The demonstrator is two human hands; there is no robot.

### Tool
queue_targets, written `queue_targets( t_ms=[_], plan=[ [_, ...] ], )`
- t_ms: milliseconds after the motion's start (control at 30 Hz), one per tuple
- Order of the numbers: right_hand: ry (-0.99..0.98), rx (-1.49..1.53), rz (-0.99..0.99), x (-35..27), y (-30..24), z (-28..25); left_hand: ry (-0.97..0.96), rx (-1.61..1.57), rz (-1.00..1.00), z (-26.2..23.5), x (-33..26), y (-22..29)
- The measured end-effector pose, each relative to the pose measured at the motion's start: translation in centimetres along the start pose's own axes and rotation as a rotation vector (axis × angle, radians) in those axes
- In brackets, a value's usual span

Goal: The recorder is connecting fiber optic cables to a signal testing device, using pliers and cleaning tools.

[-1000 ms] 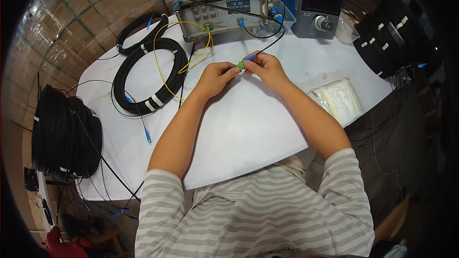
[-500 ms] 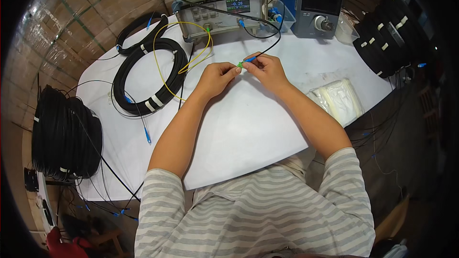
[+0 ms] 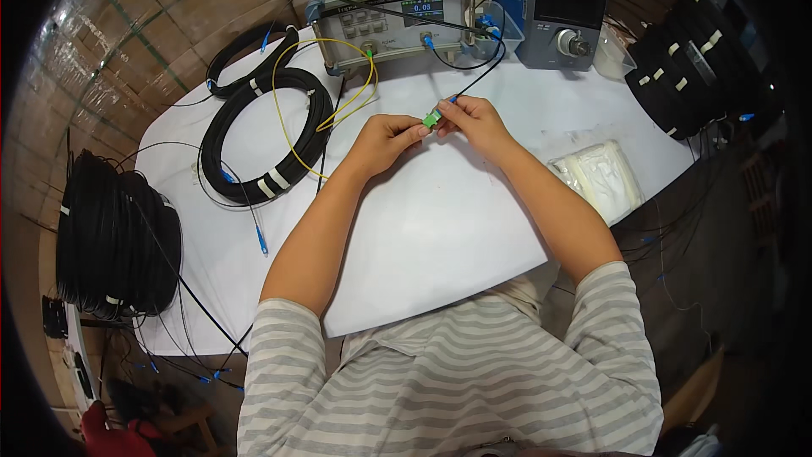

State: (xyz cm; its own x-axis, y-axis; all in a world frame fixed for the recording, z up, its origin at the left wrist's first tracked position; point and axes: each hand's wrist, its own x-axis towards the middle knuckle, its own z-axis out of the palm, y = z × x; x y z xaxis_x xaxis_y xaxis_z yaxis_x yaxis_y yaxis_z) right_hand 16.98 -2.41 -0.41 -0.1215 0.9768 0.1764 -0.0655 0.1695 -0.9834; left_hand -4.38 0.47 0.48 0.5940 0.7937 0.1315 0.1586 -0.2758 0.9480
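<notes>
My left hand [image 3: 385, 137] and my right hand [image 3: 474, 118] meet above the white table [image 3: 440, 228], both pinching a small green connector [image 3: 431, 118]. A black cable with a blue plug end [image 3: 452, 100] runs from my right fingers back toward the grey test instrument [image 3: 389, 21]. A thin yellow cable [image 3: 326, 114] loops from the instrument's front toward my left hand.
Black cable coils [image 3: 262, 131] lie on the table at left, with a blue-tipped lead [image 3: 260, 241]. A large stack of black coils [image 3: 114, 245] stands off the table's left edge, more coils [image 3: 694, 85] at right. A grey box with a knob [image 3: 562, 8] and a plastic bag [image 3: 600, 178] sit at right.
</notes>
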Motion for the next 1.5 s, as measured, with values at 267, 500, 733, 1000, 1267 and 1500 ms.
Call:
queue_targets(
  t_ms=[267,500,733,1000,1267,1500],
  plan=[
    [-0.018,-0.001,0.015,0.0,-0.2,-0.2,-0.025,-0.011,0.008,0.0,0.1,-0.1],
    [0.000,-0.036,0.015,0.0,-0.3,-0.1,-0.012,0.028,0.012,0.1,0.1,0.4],
    [0.050,-0.114,-0.058,-0.4,-0.3,0.8,0.011,0.022,0.016,0.0,0.3,-0.3],
    [0.006,-0.072,-0.052,-0.5,-0.4,0.5,0.015,0.025,0.049,0.1,0.4,-0.4],
    [0.004,-0.041,-0.052,-0.4,-0.2,0.7,-0.014,0.034,0.027,-0.1,0.4,-0.4],
    [-0.001,-0.051,-0.058,-0.4,-0.2,0.6,0.009,0.029,0.039,0.0,0.5,-0.8]
  ],
)
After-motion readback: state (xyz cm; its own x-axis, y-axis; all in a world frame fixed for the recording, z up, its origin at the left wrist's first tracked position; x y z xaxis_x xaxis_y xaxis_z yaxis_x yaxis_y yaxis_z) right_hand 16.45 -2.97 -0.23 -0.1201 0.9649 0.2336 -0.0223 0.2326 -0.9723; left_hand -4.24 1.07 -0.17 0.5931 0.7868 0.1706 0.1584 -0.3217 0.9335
